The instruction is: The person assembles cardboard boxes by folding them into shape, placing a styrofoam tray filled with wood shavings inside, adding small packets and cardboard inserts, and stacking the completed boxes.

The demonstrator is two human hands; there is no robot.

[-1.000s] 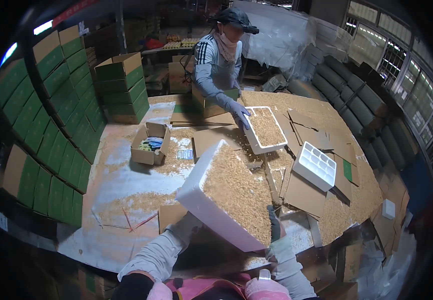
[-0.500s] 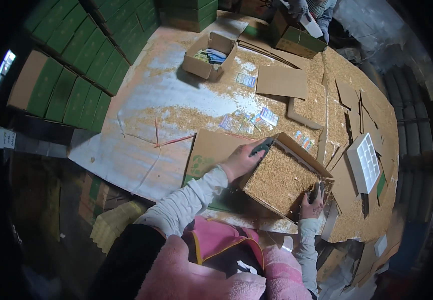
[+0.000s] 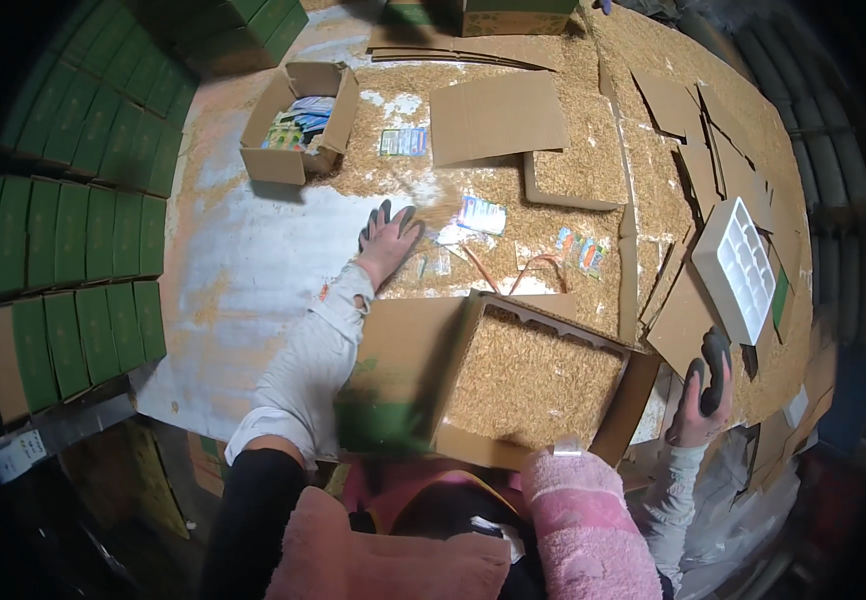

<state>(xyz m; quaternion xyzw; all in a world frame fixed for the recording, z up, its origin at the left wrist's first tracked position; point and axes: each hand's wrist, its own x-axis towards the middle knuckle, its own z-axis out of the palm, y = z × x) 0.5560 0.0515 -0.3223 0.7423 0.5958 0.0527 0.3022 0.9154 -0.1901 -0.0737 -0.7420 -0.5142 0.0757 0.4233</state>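
Two hands are in view, neither grip holding anything. The left hand reaches over the tabletop, fingers fanned apart; whether it touches cannot be told. The right hand, thumb and fingers loosely parted, stands clear to the right of one open carton filled with husks, which sits near, between the forearms. At least three printed packets lie beyond the carton. Farther left stands one small box of packets; far centre, one cardboard sheet; right, one white compartment tray.
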